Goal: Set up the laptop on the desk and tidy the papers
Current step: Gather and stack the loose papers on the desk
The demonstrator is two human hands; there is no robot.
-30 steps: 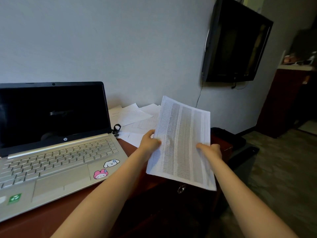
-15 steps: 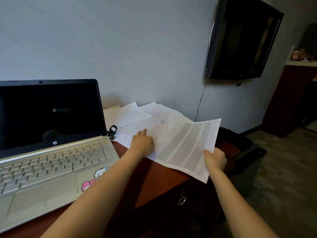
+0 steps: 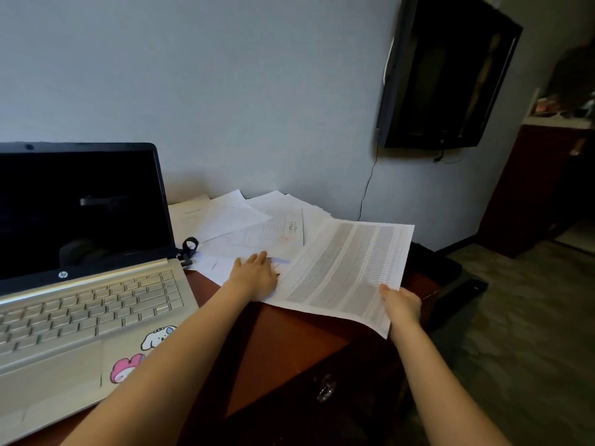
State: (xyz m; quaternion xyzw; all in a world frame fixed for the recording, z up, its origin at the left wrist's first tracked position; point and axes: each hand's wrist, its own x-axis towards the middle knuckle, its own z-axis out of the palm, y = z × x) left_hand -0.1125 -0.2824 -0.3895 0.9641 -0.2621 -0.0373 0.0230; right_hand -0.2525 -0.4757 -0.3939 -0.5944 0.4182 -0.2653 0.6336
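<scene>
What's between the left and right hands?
Head view: the densely printed sheet spans the gap. The left hand lies flat at its left edge; the right hand grips its near right corner.

You face a plain pale grey wall (image 3: pixel 257 91) with a black television (image 3: pixel 444 75) mounted on it, screen dark; a thin cable (image 3: pixel 370 185) hangs down the wall from the television's lower left corner. Right of the television stands a dark reddish wood cabinet (image 3: pixel 531 188), and below the television lie a dim mottled floor (image 3: pixel 531 317) and the right end of the reddish-brown desk (image 3: pixel 289 346)
</scene>
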